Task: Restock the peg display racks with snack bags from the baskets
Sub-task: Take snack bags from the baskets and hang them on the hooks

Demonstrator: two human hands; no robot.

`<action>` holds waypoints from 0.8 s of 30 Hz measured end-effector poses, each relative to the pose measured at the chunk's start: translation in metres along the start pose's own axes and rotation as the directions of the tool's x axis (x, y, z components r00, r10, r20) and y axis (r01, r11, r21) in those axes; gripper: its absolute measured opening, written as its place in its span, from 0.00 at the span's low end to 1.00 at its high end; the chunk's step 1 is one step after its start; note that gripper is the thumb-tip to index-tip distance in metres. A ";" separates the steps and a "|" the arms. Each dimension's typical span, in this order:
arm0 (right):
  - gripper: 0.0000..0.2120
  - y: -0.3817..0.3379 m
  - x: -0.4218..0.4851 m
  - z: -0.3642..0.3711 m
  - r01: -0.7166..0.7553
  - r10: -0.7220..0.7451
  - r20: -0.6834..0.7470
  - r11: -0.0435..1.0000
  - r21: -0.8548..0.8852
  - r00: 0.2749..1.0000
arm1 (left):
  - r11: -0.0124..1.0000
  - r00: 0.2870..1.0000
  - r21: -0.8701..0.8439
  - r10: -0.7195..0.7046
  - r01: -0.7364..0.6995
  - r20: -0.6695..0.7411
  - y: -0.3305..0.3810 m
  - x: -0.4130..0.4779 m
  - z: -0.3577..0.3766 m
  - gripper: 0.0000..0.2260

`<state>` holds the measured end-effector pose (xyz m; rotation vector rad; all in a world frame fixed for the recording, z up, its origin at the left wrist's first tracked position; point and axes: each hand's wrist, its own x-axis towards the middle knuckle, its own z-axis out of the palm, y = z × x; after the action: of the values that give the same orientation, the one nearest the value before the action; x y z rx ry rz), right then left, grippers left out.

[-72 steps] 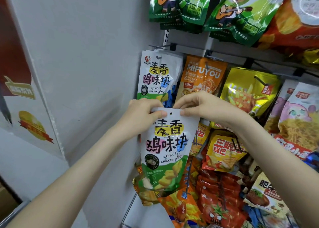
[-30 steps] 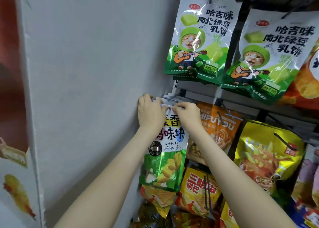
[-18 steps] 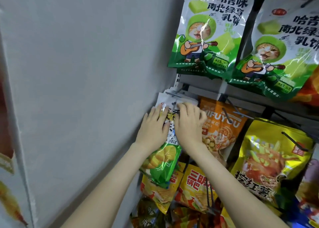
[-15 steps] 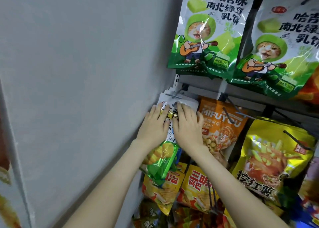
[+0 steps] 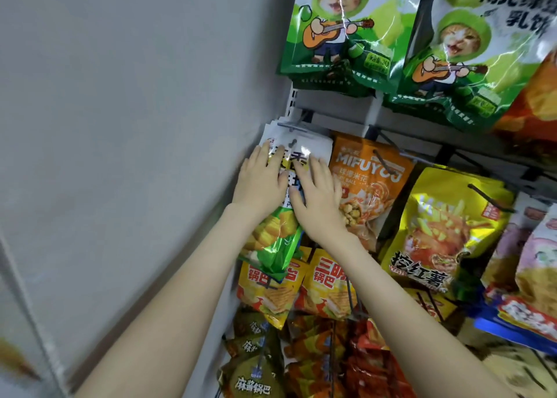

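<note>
A plain grey wall (image 5: 120,126) fills the left side, and the peg display rack (image 5: 331,108) begins right where it ends. The left hand (image 5: 260,183) lies flat against the leftmost hanging stack, its fingers straight, close together and pointing up; it grips nothing and only presses on the pack. Under it is the white-and-green wheat chicken-piece snack bag (image 5: 280,241), frontmost on the first peg (image 5: 287,125) of the middle row, just beside the wall. A small dark hook tip shows at the hole in the bag's white header, and the green bottom end tilts out over the row below. The right hand (image 5: 319,198) rests on the same bag next to the left one, thumbs nearly touching, fingers also stretched out flat and holding nothing; its outer edge overlaps the neighbouring pack. That neighbour is an orange MIFUYOU popcorn bag (image 5: 373,183) on its own peg, and further right hangs a yellow fries-picture bag (image 5: 446,226). Below the forearms hang yellow rice-crust bags (image 5: 271,292). Above the rack's rail hang two green cat-with-guitar bags (image 5: 340,36), side by side
</note>
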<state>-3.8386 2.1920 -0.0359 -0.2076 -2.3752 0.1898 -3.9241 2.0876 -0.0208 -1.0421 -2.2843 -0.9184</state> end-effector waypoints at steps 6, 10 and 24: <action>0.26 -0.004 -0.008 -0.010 -0.009 -0.002 0.060 0.984 0.177 0.998 | 0.999 1.000 -0.040 -0.025 0.024 -0.010 0.006 -0.012 -0.004 0.26; 0.26 -0.008 -0.007 -0.011 -0.007 -0.006 0.098 0.991 0.133 0.995 | 0.999 0.999 0.010 -0.049 0.050 -0.020 0.005 -0.021 0.000 0.27; 0.25 -0.009 -0.042 -0.014 0.050 -0.055 0.081 0.997 0.055 0.995 | 0.999 0.989 -0.020 -0.038 0.036 -0.142 0.006 -0.069 0.013 0.24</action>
<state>-3.7997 2.1762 -0.0519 -0.1142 -2.4513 0.2397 -3.8798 2.0673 -0.0710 -0.9132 -2.1880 -0.9965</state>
